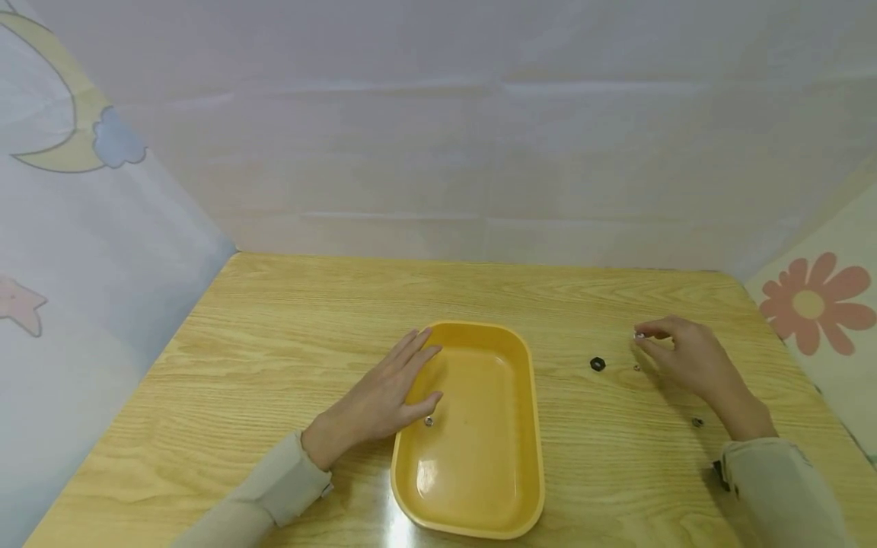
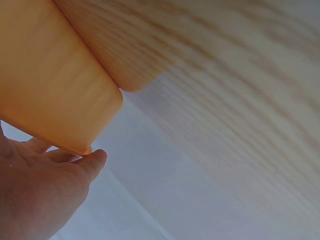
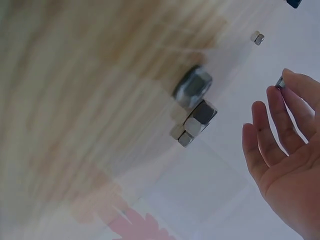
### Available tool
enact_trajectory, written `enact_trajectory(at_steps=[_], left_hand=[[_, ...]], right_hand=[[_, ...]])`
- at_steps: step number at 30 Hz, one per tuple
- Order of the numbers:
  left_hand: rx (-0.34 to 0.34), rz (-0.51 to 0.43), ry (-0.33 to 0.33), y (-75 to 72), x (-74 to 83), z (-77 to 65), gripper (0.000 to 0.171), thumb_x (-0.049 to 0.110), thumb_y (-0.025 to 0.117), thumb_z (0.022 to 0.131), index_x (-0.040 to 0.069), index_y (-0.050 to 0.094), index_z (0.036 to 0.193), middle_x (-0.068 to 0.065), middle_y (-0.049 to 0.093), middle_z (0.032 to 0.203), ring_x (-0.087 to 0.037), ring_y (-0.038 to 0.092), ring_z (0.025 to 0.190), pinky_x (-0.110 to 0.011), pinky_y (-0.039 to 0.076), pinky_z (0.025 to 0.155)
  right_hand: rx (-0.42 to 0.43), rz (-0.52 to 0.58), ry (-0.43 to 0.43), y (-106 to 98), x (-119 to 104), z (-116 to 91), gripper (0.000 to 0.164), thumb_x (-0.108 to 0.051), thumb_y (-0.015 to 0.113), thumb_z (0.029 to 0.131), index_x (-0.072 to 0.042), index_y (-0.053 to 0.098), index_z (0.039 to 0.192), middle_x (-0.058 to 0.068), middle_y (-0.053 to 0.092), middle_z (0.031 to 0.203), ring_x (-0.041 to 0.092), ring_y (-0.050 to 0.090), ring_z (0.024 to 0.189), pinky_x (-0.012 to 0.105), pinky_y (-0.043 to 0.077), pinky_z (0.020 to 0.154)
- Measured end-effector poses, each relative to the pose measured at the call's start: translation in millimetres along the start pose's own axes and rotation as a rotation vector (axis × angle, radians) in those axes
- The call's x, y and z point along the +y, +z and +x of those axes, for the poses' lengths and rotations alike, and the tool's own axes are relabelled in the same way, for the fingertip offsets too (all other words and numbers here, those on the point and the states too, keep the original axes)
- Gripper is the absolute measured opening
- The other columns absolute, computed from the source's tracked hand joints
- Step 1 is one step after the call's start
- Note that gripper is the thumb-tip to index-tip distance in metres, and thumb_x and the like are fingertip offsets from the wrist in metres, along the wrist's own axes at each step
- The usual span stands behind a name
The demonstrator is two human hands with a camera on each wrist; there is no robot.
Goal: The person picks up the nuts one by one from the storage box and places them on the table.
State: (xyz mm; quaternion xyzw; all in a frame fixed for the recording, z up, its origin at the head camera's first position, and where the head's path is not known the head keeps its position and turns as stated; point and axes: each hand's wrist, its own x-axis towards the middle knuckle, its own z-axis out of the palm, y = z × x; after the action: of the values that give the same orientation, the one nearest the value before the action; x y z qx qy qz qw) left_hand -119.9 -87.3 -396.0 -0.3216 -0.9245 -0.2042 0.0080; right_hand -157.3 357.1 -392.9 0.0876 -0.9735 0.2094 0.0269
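Observation:
My left hand (image 1: 384, 396) rests over the left rim of a yellow rectangular tray (image 1: 536, 426), fingers fairly straight. The left wrist view shows that hand (image 2: 47, 185) at the edge of the tray (image 2: 60, 85). A small silver nut (image 1: 428, 421) lies inside the tray by my thumb. Over the table's right side, my right hand (image 1: 692, 361) pinches a small metal nut (image 1: 639, 335) between thumb and index finger. In the right wrist view the pinched nut (image 3: 280, 82) is mostly covered by the fingertips, and the other fingers of the hand (image 3: 295, 185) are loosely extended.
On the wooden table (image 1: 308, 335), a black nut (image 1: 597, 364) lies right of the tray. A tiny nut (image 1: 636, 367) sits below my right fingertips, another metal nut (image 1: 697, 422) nearer the wrist. The right wrist view shows several nuts, including a larger one (image 3: 202, 112). Printed cloth (image 1: 479, 152) stands behind.

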Motion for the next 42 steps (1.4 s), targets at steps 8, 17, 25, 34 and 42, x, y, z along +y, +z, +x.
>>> enact_trajectory(at_steps=[8, 17, 25, 34, 42], left_hand=[[-0.014, -0.015, -0.011, -0.4, 0.5, 1.5, 0.063, 0.045, 0.047, 0.091, 0.013, 0.029, 0.142, -0.010, 0.016, 0.154, -0.030, 0.016, 0.141, -0.046, 0.030, 0.110], [-0.022, 0.000, -0.020, 0.8, 0.6, 1.7, 0.063, 0.046, 0.045, 0.091, 0.014, 0.028, 0.142, -0.008, 0.015, 0.154, -0.028, 0.015, 0.142, -0.045, 0.030, 0.110], [-0.014, -0.001, -0.019, -0.6, 1.5, 0.8, 0.063, 0.046, 0.046, 0.091, 0.013, 0.030, 0.142, -0.009, 0.017, 0.154, -0.028, 0.016, 0.141, -0.044, 0.029, 0.111], [-0.017, 0.000, -0.026, -0.7, 1.7, -0.2, 0.063, 0.046, 0.046, 0.091, 0.013, 0.030, 0.142, -0.009, 0.017, 0.154, -0.028, 0.016, 0.142, -0.044, 0.029, 0.110], [-0.021, 0.000, -0.031, 0.9, 1.0, -0.3, 0.064, 0.047, 0.045, 0.091, 0.013, 0.029, 0.142, -0.008, 0.015, 0.154, -0.028, 0.015, 0.142, -0.044, 0.029, 0.110]], right_hand=[[-0.127, -0.043, 0.042, 0.7, 1.5, 3.3, 0.037, -0.031, 0.054, 0.091, -0.002, 0.062, 0.114, 0.026, 0.058, 0.115, 0.043, 0.052, 0.103, 0.056, 0.045, 0.075], [-0.215, -0.101, 0.080, 1.0, 1.4, 5.4, 0.032, -0.023, 0.056, 0.090, -0.002, 0.062, 0.114, 0.027, 0.060, 0.111, 0.043, 0.057, 0.096, 0.050, 0.050, 0.066], [-0.228, -0.088, 0.082, 1.3, -1.9, 5.0, 0.029, -0.016, 0.057, 0.089, -0.001, 0.062, 0.113, 0.023, 0.063, 0.104, 0.035, 0.061, 0.088, 0.043, 0.050, 0.063], [-0.207, -0.060, 0.041, 4.8, 4.1, 3.8, 0.030, -0.009, 0.057, 0.087, 0.004, 0.060, 0.114, 0.024, 0.062, 0.107, 0.036, 0.060, 0.090, 0.046, 0.051, 0.071], [-0.173, -0.039, 0.023, 1.8, -6.1, -0.8, 0.038, -0.016, 0.058, 0.088, -0.001, 0.055, 0.123, 0.028, 0.053, 0.120, 0.043, 0.053, 0.101, 0.052, 0.048, 0.072]])
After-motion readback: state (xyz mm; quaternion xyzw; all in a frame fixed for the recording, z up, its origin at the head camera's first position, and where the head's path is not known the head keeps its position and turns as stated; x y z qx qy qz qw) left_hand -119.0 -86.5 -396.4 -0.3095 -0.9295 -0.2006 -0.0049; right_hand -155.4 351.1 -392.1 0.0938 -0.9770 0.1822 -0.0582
